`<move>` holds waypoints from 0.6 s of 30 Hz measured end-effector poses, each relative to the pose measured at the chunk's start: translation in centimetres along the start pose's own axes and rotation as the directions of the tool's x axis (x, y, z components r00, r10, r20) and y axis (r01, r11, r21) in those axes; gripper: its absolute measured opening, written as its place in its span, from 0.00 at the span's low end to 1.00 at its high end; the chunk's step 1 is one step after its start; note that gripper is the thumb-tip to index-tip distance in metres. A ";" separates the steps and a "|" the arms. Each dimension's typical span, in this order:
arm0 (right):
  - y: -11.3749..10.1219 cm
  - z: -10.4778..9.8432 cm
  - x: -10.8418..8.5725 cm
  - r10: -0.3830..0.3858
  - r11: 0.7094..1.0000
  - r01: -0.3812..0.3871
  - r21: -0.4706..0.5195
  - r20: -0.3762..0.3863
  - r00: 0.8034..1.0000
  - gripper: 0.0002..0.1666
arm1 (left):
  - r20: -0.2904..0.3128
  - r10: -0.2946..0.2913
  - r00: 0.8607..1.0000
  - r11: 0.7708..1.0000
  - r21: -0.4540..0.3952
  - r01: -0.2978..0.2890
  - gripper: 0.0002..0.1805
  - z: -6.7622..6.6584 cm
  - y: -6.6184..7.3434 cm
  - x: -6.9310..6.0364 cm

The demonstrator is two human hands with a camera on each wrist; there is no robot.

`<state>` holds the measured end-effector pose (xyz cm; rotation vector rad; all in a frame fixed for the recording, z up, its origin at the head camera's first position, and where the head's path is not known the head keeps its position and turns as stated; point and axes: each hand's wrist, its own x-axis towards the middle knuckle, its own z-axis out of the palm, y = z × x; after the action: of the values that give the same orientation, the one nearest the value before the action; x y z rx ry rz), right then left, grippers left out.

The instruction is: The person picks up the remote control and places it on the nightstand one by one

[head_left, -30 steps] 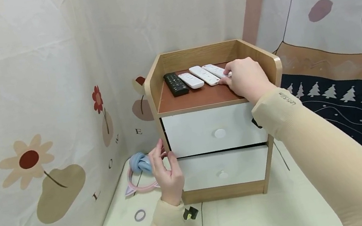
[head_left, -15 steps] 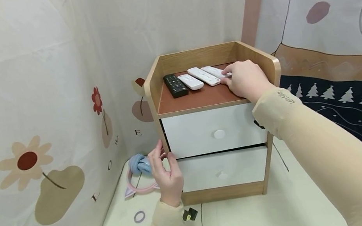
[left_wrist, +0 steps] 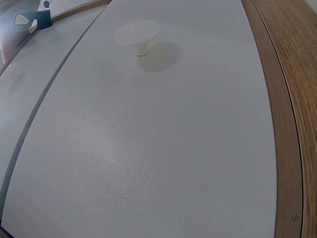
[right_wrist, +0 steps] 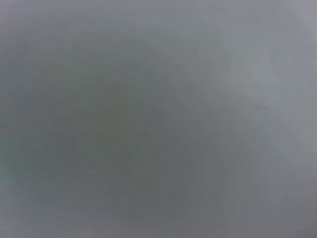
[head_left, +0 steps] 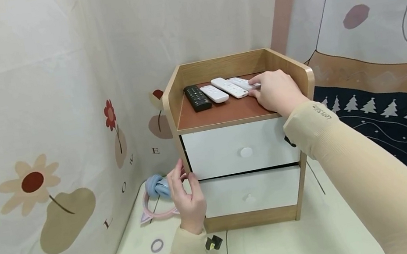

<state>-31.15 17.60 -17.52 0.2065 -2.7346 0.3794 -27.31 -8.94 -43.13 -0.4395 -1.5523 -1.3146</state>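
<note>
In the head view, my right hand (head_left: 279,92) is over the top shelf of a small wooden cabinet (head_left: 247,218). Its thumb and fingers pinch the near end of a white remote control (head_left: 240,83), partly hidden by the hand. To the left, in a row, lie another white remote (head_left: 229,87), a shorter white remote (head_left: 214,94) and a black remote (head_left: 197,98). My left hand (head_left: 188,198), fingers loosely bent, rests at the cabinet's left side edge. The right wrist view is a grey blur.
The cabinet has an upper white drawer (head_left: 215,151) and a lower drawer (head_left: 226,195), both with round knobs. Left of it on the pale surface lie a blue knotted item (head_left: 158,186), a pink headband (head_left: 163,214) and a purple ring (head_left: 157,245). Printed cloth hangs behind.
The head view has shifted slightly, so the cabinet appears a little lower. Both hands keep nearly the same places, the right still at the white remote.
</note>
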 end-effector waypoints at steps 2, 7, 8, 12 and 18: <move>0.1 0.1 -0.1 0.002 1.000 -0.002 0.006 -0.003 1.000 0.26 | 0.003 -0.003 1.000 1.000 -0.004 0.003 0.27 0.0 0.0 -0.1; 0.1 0.1 -0.3 0.003 1.000 -0.003 0.015 -0.004 1.000 0.27 | 0.007 -0.011 1.000 1.000 -0.001 0.011 0.27 -0.1 0.1 0.0; 0.0 0.0 -0.3 0.005 1.000 -0.005 0.016 -0.003 1.000 0.27 | 0.009 -0.010 1.000 1.000 0.000 0.010 0.27 -0.1 0.2 0.0; 0.0 -0.1 -0.7 0.017 1.000 -0.017 0.026 -0.003 1.000 0.26 | 0.017 -0.008 1.000 1.000 -0.008 0.008 0.27 -0.3 0.3 0.0; -0.3 -0.4 -1.4 0.002 1.000 0.000 0.025 -0.053 0.999 0.22 | 0.028 -0.013 1.000 1.000 -0.021 0.014 0.27 -0.4 0.5 0.4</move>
<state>-29.70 17.60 -17.63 0.1987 -2.6791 0.4135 -26.88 -9.25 -42.50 -0.4631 -1.5686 -1.3416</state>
